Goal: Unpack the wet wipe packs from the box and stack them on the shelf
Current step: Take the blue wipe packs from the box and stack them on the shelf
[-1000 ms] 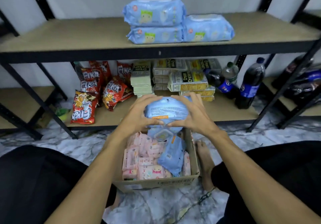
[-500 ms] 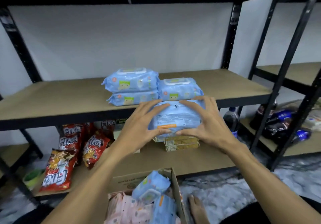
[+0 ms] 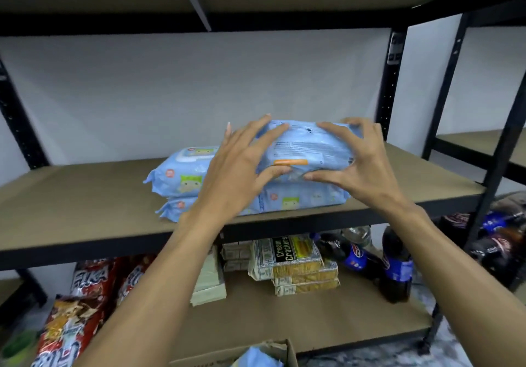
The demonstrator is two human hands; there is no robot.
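A blue wet wipe pack (image 3: 306,150) is held label side up between both hands, on top of the right-hand pack (image 3: 301,200) lying on the middle shelf (image 3: 85,195). My left hand (image 3: 242,167) grips its left end, thumb under the near edge. My right hand (image 3: 361,161) grips its right end the same way. To the left, two more blue packs (image 3: 182,178) lie stacked, partly hidden by my left arm. Only the top edge of the cardboard box (image 3: 273,351) shows at the bottom, with a blue pack (image 3: 257,358) sticking out.
The lower shelf holds red snack bags (image 3: 71,324), cream cracker packs (image 3: 293,261) and dark soda bottles (image 3: 395,270). Black uprights (image 3: 391,82) frame the shelf; another shelf board runs overhead. More bottles lie on the neighbouring rack at the right.
Both hands have lifted the blue pack from above the box up to the middle shelf and onto the right-hand pack. My view has tilted upward with it.
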